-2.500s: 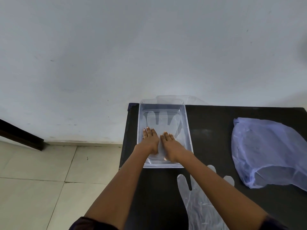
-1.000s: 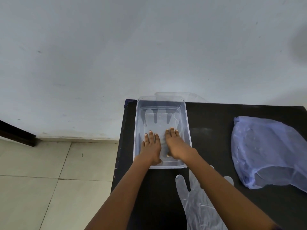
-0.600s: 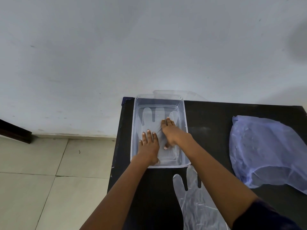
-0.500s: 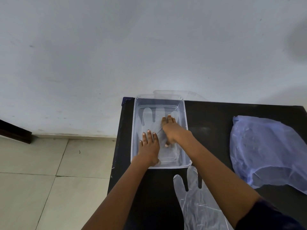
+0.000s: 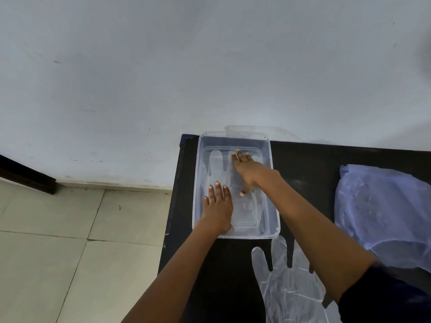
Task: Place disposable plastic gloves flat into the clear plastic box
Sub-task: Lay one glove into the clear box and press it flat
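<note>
A clear plastic box stands at the far left end of a black table. A transparent disposable glove lies flat on the box's floor, fingers pointing to the wall. My left hand rests palm down on the glove's near part, fingers spread. My right hand lies flat further in, pressing on the glove's finger end. Neither hand grips anything. A second clear glove lies flat on the table in front of the box, partly under my right forearm.
A bluish plastic bag lies at the table's right side. The box's clear lid leans behind it against the white wall. The table's left edge drops to a tiled floor.
My right hand has slid forward along the glove towards the far end of the box. My left hand has stayed pressed near the front.
</note>
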